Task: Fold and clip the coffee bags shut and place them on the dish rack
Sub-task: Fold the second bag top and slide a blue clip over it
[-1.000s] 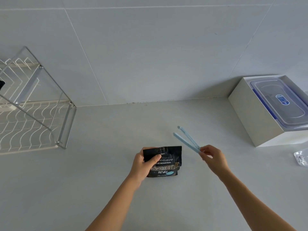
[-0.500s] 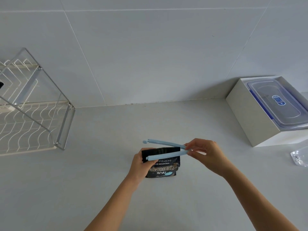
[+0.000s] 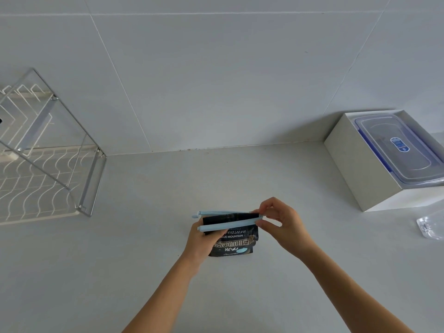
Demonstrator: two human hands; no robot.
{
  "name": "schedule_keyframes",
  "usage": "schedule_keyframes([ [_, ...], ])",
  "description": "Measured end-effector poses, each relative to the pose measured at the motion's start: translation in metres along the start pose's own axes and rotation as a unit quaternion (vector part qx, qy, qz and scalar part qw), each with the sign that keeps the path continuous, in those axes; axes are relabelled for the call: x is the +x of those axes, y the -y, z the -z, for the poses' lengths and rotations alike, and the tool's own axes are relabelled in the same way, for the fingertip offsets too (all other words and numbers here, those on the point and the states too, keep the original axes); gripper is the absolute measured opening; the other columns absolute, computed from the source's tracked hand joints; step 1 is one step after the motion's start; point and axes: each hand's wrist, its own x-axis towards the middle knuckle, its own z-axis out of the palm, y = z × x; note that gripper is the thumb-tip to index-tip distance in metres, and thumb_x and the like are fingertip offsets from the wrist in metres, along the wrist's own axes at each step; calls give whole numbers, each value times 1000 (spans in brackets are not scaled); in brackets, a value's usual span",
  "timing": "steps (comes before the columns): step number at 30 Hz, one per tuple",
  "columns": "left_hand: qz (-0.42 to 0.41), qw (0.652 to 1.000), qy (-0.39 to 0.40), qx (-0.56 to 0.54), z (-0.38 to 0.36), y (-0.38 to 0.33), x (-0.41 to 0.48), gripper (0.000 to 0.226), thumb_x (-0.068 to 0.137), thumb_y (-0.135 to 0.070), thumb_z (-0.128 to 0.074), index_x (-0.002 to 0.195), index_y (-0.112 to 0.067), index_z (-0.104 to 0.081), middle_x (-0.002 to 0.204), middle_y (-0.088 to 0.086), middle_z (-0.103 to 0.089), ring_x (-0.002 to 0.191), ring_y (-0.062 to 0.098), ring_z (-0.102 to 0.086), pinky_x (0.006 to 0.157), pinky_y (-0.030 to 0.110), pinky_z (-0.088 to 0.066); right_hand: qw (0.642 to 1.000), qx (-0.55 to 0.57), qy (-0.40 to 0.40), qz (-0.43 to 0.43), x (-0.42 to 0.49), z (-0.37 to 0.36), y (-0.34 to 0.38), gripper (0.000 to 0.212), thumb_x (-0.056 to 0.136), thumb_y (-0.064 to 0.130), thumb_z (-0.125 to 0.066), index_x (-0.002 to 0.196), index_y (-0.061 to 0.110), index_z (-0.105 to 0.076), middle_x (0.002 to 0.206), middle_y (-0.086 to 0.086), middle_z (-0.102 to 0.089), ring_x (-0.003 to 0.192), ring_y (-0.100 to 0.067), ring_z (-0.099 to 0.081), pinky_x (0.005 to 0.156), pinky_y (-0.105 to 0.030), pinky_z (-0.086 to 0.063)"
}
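A small black coffee bag (image 3: 234, 242) with white and gold lettering stands upright on the grey counter, its top folded over. My left hand (image 3: 200, 241) grips the bag's left side. A long light-blue sealing clip (image 3: 225, 227) straddles the folded top, one arm behind the bag and one across its front, its two arms still apart at the left end. My right hand (image 3: 280, 223) pinches the clip's hinge end at the bag's right edge. The wire dish rack (image 3: 55, 169) stands at the far left against the wall.
A white box (image 3: 355, 169) holding a clear lidded plastic container (image 3: 398, 150) with blue trim sits at the right by the wall. A crumpled clear plastic wrapper (image 3: 430, 225) lies at the right edge. Tiled wall runs behind the counter.
My right hand swung the open clip from the right of the bag over to its folded top and slid it across. The left hand kept holding the bag.
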Motion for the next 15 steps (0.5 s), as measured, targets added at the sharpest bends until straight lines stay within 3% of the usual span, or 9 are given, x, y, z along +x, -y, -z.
schedule_keyframes([
  [4, 6, 1000, -6, 0, 0, 1, 2, 23, 82, -18, -70, 104, -19, -68, 99, 1, -74, 91, 12, -70, 70, 21, -55, 1000, -10, 15, 5, 2, -2, 4, 30, 79, 5, -68, 88, 32, -57, 90, 10, -73, 94, -7, -68, 92, -39, -52],
  [8, -11, 1000, 5, 11, -1, 1, 0, 17, 83, -19, -69, 99, -19, -71, 93, -1, -76, 88, 12, -71, 67, 20, -55, 987, -145, 64, 40, 8, -7, 16, 37, 76, 17, -71, 107, 35, -62, 94, 13, -69, 92, -5, -62, 89, -31, -51],
  [12, 3, 1000, 3, -2, 3, 1, 2, 27, 82, -18, -70, 108, -13, -68, 103, 9, -73, 95, 21, -69, 81, 37, -57, 927, -329, 133, 118, 25, -12, 32, 38, 84, 30, -65, 121, 29, -58, 103, 6, -64, 95, -14, -55, 77, -28, -44],
  [15, 1, 1000, 5, -1, 2, -1, 3, 21, 80, -22, -72, 100, -17, -71, 96, 5, -75, 90, 17, -71, 76, 33, -58, 886, -403, 169, 156, 34, -13, 39, 33, 84, 35, -63, 116, 28, -58, 98, 4, -59, 92, -16, -52, 72, -31, -45],
])
